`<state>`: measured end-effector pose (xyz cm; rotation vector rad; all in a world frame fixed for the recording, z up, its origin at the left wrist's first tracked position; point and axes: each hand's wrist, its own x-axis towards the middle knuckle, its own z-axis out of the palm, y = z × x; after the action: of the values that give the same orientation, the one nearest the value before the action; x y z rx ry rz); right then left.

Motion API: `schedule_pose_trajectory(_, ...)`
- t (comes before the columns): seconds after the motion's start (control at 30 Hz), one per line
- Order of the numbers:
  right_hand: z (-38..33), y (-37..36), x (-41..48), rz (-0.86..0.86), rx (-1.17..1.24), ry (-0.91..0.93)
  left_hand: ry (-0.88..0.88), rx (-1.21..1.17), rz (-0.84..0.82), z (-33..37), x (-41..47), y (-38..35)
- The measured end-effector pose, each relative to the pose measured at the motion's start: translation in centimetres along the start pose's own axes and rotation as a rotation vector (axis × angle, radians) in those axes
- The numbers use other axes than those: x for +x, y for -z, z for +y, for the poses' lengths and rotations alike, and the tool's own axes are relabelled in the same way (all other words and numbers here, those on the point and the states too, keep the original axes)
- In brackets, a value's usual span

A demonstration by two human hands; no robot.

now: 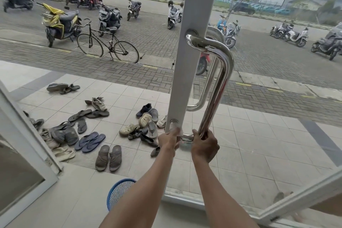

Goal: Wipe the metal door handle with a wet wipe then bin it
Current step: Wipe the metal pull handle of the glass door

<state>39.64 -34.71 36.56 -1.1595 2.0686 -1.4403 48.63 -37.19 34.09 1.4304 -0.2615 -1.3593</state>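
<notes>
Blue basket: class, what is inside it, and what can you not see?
Inside the blue basket only its mesh wall shows; no rubbish is visible. The left forearm covers its right side and much of the opening, so that part stays unknown.

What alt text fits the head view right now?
The left hand and right hand grip the bottom end of a metal door handle, the left by the lower mount, the right on the upright bar. Something pale, likely the wipe, shows between them. A blue bin stands on the floor below.
</notes>
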Motion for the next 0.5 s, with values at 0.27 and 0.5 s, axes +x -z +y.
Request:
schedule_pose_trajectory(0.27,-1.0,0.1,-0.6,0.028,-0.026,-0.012,-0.112,0.392,0.203,2.4,0.8,-1.0)
schedule_pose_trajectory(0.5,-1.0,0.4,-0.5,0.005,-0.039,-0.006,-0.264,1.02,0.39,5.1,1.4,-2.9)
